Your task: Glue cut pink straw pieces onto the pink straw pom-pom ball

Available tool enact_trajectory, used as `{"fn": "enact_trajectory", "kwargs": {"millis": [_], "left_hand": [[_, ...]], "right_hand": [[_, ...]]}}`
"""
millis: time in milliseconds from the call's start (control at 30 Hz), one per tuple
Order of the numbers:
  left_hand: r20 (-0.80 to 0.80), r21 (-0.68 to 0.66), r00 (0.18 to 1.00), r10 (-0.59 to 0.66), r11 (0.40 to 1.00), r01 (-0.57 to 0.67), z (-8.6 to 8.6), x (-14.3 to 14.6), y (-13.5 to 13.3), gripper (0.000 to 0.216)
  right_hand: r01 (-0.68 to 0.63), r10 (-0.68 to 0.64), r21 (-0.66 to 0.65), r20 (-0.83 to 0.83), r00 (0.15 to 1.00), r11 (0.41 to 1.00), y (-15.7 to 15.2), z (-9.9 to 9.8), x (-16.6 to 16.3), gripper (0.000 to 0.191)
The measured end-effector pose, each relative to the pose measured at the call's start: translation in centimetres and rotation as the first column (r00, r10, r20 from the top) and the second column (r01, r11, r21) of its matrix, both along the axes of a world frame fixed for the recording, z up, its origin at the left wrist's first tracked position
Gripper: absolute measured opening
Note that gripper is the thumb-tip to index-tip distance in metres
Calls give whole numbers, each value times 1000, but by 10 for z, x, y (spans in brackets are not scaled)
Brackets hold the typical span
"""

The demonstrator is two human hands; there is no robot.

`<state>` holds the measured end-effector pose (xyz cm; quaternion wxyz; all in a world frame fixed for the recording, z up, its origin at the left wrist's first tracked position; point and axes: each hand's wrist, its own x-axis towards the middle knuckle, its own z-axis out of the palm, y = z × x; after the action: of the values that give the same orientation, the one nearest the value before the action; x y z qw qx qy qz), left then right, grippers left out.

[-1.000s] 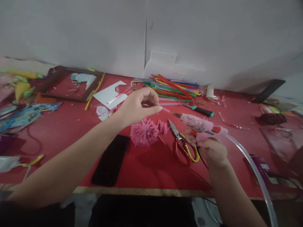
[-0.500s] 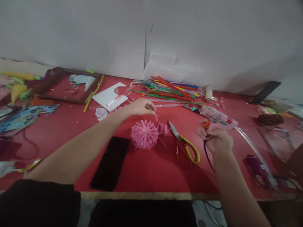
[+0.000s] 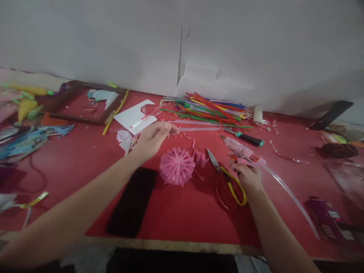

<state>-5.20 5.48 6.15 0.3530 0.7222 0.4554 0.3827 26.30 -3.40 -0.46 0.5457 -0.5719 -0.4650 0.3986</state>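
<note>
My right hand (image 3: 246, 174) is wrapped round the handle of a pink hot glue gun (image 3: 239, 148); its nozzle points up and left, and a long clear glue stick (image 3: 287, 189) trails from its back. My left hand (image 3: 153, 140) hovers above the table with thumb and fingers drawn together; what they may pinch is too small to make out. Below it to the right sits a round pink spiky pompom-like piece (image 3: 178, 167) with a pale centre. Several short pink stems (image 3: 201, 157) lie beside it. Scissors (image 3: 227, 174) with yellow and red handles lie half open near my right hand.
A black phone (image 3: 133, 203) lies by the table's front edge. Colourful pipe cleaners (image 3: 210, 110) are heaped near the wall, with a utility knife (image 3: 250, 139) in front. White paper cutouts (image 3: 133, 115), a brown frame (image 3: 54, 102) and a purple box (image 3: 327, 216) lie around.
My left hand has moved left, away from the pink stems. My right hand has swung the glue gun round so its body and nozzle show over the table. The view has shifted slightly.
</note>
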Motion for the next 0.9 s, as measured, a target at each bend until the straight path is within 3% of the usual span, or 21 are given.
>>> {"fn": "enact_trajectory", "kwargs": {"millis": [33, 100, 167, 233, 600, 700, 833, 900], "left_hand": [[60, 60, 998, 31, 998, -35, 4, -1, -16, 54], [50, 129, 999, -22, 992, 15, 14, 0, -43, 45], [-34, 119, 993, -112, 986, 115, 23, 2, -62, 38], [-110, 77, 986, -123, 988, 132, 29, 4, -72, 37], [-89, 76, 996, 0, 997, 7, 10, 14, -76, 25], [-61, 49, 998, -9, 999, 12, 8, 13, -78, 34], [118, 40, 993, -27, 999, 22, 2, 10, -81, 45], [211, 80, 977, 34, 995, -52, 0, 8, -82, 42]], "right_hand": [[11, -12, 6, 14, 1000, 1000, -1, -2, 0, 24], [36, -36, 17, 37, 999, 999, -3, -6, -1, 20], [57, -58, 21, 55, 997, 998, -5, -9, -3, 17], [68, -69, 17, 70, 995, 998, -6, -11, -3, 12], [52, -50, -21, 113, 992, 998, -10, -14, 4, 14], [58, -54, -28, 135, 989, 998, -14, -12, 1, 13], [73, -68, -28, 157, 985, 997, -17, -12, -2, 12], [75, -70, -24, 166, 984, 997, -17, -14, -1, 12]]}}
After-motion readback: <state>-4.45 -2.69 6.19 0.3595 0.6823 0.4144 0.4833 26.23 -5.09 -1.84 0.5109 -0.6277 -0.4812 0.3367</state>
